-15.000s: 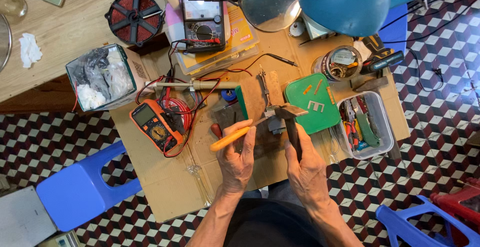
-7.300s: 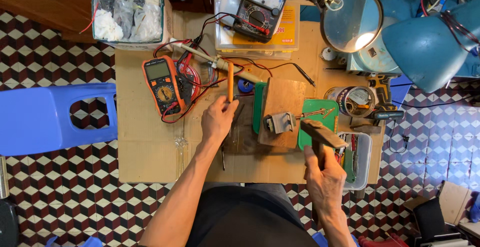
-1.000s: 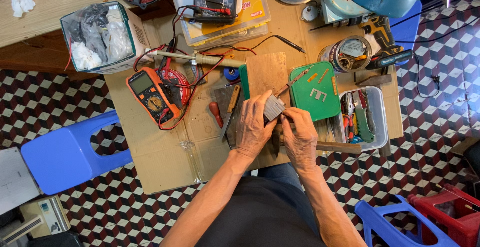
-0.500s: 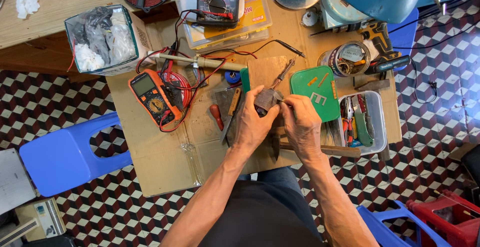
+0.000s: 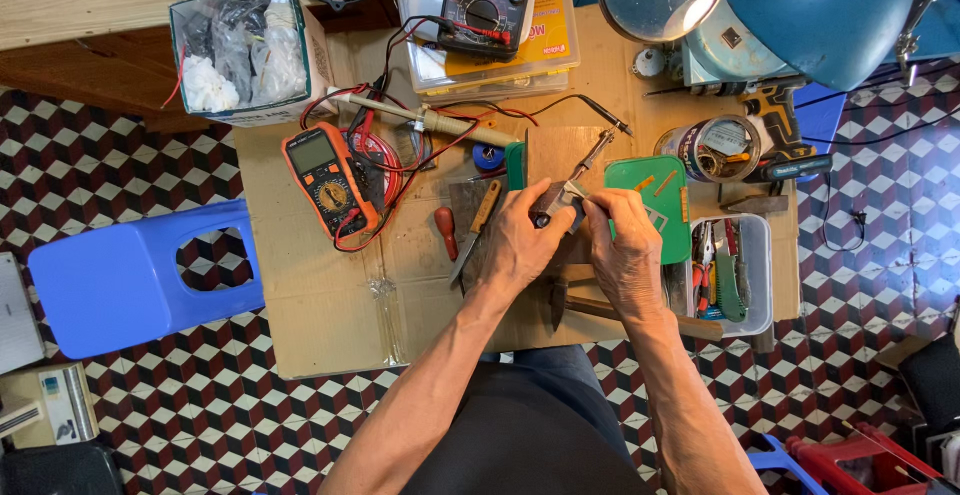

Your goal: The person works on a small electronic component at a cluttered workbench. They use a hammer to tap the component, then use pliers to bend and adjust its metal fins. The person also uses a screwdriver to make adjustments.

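Note:
Both hands meet over the middle of a cardboard-covered bench. My left hand and my right hand together grip a small grey metal part between the fingertips, held just above a wooden block. A hammer with a wooden handle lies under my right wrist. A green cutting mat sits just right of the part. An orange-handled tool and a red-handled tool lie left of my left hand.
An orange multimeter with red leads lies at left, a black meter on a yellow case at the back. A clear tub of tools, a tin, a blue lamp, a scrap box and a blue stool surround the bench.
The hands have stayed together on the grey part, shifting it slightly up toward the wooden block. The camera view has shifted a little.

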